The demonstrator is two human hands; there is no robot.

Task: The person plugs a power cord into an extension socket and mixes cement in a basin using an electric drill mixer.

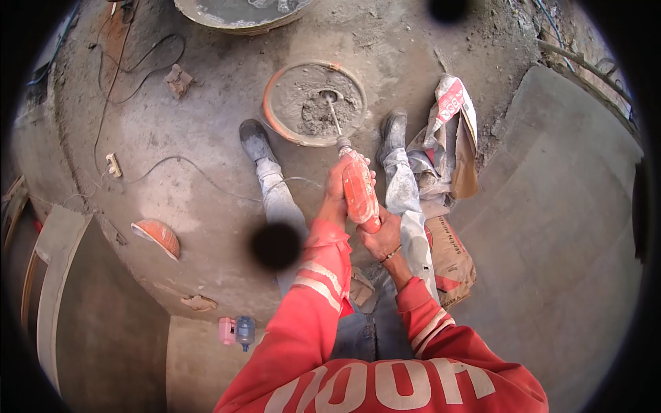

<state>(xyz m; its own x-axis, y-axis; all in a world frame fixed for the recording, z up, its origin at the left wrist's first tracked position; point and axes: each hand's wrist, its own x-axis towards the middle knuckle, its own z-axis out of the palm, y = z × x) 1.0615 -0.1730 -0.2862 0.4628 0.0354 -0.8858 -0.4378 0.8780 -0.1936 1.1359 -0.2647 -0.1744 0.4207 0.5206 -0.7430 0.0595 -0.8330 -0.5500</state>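
A red power drill [361, 189] with a long metal mixing rod points away from my body. My left hand [336, 189] is wrapped round the front part of its body. Lower down, my right hand [383, 237] grips the rear handle, with a bracelet at the wrist. The rod [334, 115] reaches into an orange-rimmed tub [270, 113] beyond my feet. Thick grey mortar [317, 113] lies in the tub, lumpy around the rod. The rod's lower end is hidden in the mortar.
A larger basin [241, 29] with greyish water stands at the top. Torn cement bags [451, 258] lie to the right. A cable [206, 180] and power socket [113, 165] lie left, near an orange bowl-shaped object [160, 237]. Bottles [244, 330] stand below.
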